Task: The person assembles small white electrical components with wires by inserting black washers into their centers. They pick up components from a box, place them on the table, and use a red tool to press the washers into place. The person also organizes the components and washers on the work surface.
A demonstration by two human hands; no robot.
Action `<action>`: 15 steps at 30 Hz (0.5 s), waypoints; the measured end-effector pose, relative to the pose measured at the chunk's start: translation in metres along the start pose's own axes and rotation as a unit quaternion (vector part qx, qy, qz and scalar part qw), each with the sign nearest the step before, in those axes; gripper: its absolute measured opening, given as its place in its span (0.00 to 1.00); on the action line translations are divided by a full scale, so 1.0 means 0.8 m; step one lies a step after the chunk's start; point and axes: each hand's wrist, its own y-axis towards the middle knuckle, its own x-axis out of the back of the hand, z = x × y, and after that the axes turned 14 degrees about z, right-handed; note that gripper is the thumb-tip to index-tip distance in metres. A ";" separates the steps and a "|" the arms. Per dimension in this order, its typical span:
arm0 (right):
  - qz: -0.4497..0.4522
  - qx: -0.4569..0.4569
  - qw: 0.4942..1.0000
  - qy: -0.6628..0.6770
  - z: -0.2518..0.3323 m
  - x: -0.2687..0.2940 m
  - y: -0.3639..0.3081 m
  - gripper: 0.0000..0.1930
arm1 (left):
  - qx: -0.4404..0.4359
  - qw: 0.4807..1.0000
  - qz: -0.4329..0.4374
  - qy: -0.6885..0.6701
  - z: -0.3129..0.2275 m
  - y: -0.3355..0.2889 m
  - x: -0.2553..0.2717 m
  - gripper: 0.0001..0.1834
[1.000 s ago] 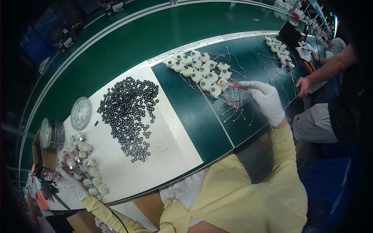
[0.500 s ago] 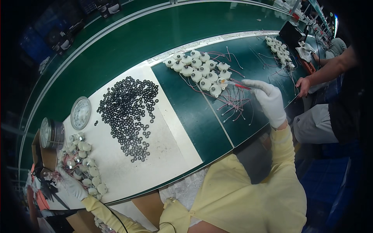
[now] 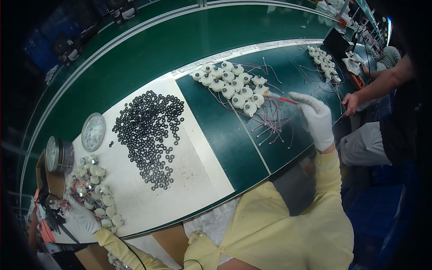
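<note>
My right hand [image 3: 318,123], in a white glove, is closed on a thin red-handled brush [image 3: 286,99]. Its pale orange tip is at the right edge of a group of round cream-white motors [image 3: 228,77] with dark centre caps. Pink and white wires [image 3: 273,118] fan out from these motors over the green table. At the far left my left hand [image 3: 85,217], also gloved, has its fingers round a bunch of wires [image 3: 62,204], partly hidden. Beside it lies a heap of loose motors [image 3: 101,193], some showing silver metal.
Many small black rings [image 3: 146,130] are spread over the white board [image 3: 198,166]. Left of them stand a clear round dish [image 3: 93,132] and a clear tub [image 3: 54,154]. Scissors [image 3: 67,229] lie near my left hand. A co-worker's hand [image 3: 351,102] is at the right, near more motors [image 3: 324,62].
My right hand has shifted slightly right with the brush, and the brush tip has drawn back from over a motor. My left hand stays among the wires.
</note>
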 end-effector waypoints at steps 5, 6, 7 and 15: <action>-0.009 -0.016 1.000 0.011 0.009 0.000 0.029 0.17 | 0.082 0.990 0.095 -0.068 -0.026 0.004 0.040 0.21; -0.005 -0.017 1.000 0.015 0.008 -0.002 0.034 0.17 | 0.072 0.992 0.065 -0.083 -0.037 0.000 0.047 0.21; -0.001 -0.018 1.000 0.018 0.007 -0.003 0.038 0.17 | 0.062 0.992 0.038 -0.101 -0.040 -0.001 0.047 0.21; -0.006 -0.012 0.999 0.032 0.003 -0.003 0.042 0.17 | -0.035 0.998 -0.056 -0.012 0.010 0.002 -0.004 0.22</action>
